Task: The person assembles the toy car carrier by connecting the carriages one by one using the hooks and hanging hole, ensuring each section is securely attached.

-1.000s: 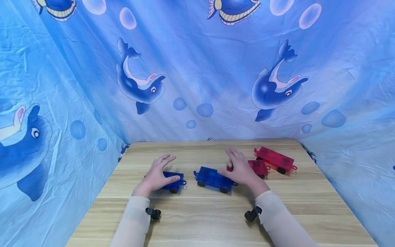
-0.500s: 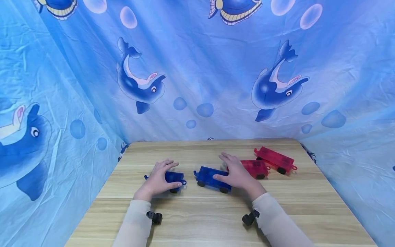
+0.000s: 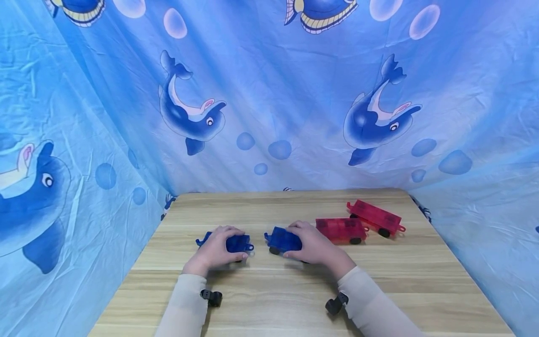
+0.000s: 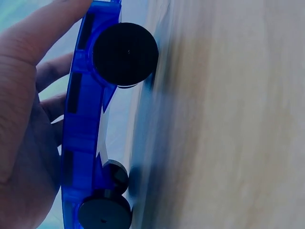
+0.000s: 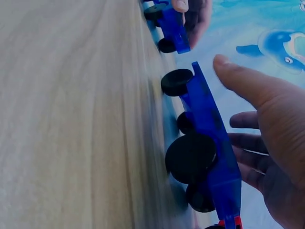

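My left hand (image 3: pixel 217 248) grips a blue toy wagon (image 3: pixel 238 243), which has black wheels, a hook at one end and a ring at the other. Thumb and fingers lie along opposite sides of that wagon (image 4: pixel 82 129) in the left wrist view. My right hand (image 3: pixel 313 243) hovers over the second blue wagon (image 3: pixel 281 238), partly covering it. In the right wrist view, the thumb (image 5: pixel 238 76) stands apart from this blue wagon (image 5: pixel 209 114), and the fingers are beyond it. A gap separates the two blue wagons.
A red wagon (image 3: pixel 341 230) stands just right of my right hand; a red end piece meets or nearly meets the second blue wagon. Another red wagon (image 3: pixel 375 217) stands at an angle behind it. The wooden table (image 3: pixel 261 299) backs onto a blue dolphin-print curtain (image 3: pixel 269 93).
My right hand has moved left and down over the second blue wagon, uncovering more of the red one. My left hand has closed around its wagon, which has shifted slightly.
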Tool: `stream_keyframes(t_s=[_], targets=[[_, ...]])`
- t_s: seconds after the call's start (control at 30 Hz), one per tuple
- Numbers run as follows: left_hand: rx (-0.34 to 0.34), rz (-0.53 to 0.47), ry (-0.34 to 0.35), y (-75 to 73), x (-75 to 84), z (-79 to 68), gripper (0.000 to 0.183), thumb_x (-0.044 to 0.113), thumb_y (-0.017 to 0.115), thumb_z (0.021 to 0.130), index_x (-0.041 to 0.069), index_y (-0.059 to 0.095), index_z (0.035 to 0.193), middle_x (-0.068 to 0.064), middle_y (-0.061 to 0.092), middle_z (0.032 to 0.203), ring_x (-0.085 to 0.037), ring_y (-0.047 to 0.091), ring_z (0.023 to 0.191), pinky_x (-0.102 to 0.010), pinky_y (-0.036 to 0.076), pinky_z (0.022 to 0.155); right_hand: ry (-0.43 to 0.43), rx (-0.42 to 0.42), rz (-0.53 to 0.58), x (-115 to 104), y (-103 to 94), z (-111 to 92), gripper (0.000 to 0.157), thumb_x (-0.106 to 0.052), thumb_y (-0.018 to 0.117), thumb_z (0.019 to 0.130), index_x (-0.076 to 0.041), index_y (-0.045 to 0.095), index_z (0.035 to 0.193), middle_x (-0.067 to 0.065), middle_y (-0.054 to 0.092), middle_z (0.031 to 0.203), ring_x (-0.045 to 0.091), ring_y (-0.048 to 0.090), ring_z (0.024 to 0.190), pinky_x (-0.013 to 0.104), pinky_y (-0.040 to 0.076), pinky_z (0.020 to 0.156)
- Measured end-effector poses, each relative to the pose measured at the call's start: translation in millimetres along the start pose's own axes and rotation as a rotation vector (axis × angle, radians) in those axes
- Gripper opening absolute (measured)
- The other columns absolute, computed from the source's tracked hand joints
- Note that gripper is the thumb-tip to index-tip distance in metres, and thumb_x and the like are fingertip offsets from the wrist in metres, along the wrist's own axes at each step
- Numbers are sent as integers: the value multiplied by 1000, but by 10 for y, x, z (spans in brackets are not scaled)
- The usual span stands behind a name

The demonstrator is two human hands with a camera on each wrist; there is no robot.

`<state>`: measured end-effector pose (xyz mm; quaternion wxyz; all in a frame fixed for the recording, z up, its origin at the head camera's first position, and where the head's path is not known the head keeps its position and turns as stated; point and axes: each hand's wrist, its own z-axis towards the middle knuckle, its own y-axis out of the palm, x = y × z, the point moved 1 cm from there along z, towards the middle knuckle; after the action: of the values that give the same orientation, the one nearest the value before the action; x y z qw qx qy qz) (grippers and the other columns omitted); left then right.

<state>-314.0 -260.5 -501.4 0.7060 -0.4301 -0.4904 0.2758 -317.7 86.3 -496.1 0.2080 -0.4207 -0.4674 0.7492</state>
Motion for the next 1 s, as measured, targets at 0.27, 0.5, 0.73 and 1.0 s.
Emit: stream_keyframes(t_s=[0.27, 0.5, 0.73, 1.0], targets=[[-25, 8, 11, -4, 4, -29, 82, 59, 93, 70, 33, 65, 143, 3, 58, 149, -43, 33, 151, -65, 31, 118, 0, -12, -57, 2, 34, 2, 71, -50, 86, 85, -12, 67, 142, 4, 59, 137, 25, 55, 127, 48, 50, 107], [-9, 15, 11, 0, -3, -40, 84, 54, 96, 68, 34, 65, 143, 5, 59, 145, -33, 48, 141, -59, 41, 113, 17, -14, -61, 1, 42, 10, 68, -45, 88, 84, -12, 69, 140, 3, 60, 133, 25, 56, 125, 48, 49, 107], [16, 15, 7, 14, -24, -43, 82, 57, 95, 68, 34, 66, 141, 7, 61, 141, -33, 50, 138, -60, 43, 110, 31, -11, -59, -18, 36, -6, 67, -47, 89, 83, -14, 70, 139, 2, 61, 130, 24, 58, 121, 47, 53, 103], [47, -8, -7, 1, -88, -33, 85, 56, 94, 70, 30, 64, 146, 7, 62, 138, -34, 52, 136, -60, 44, 110, 39, -26, -37, -32, 42, -9, 66, -49, 86, 85, -17, 68, 141, 1, 61, 131, 24, 59, 121, 47, 54, 101]])
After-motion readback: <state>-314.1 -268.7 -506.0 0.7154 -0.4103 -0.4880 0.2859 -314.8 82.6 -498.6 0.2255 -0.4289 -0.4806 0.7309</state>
